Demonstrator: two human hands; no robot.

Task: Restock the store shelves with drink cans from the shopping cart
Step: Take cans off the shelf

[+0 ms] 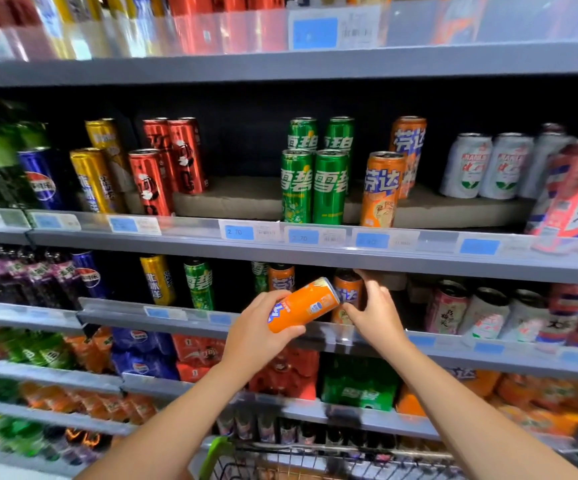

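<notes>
The left hand (256, 336) held a tilted orange can (303, 304). Beside that can, the right hand (375, 311) gripped a half-hidden shelf can (348, 289).

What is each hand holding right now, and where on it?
The left hand grips a tilted orange can round its lower body. The right hand holds an upright orange can on the shelf by its side.
</notes>
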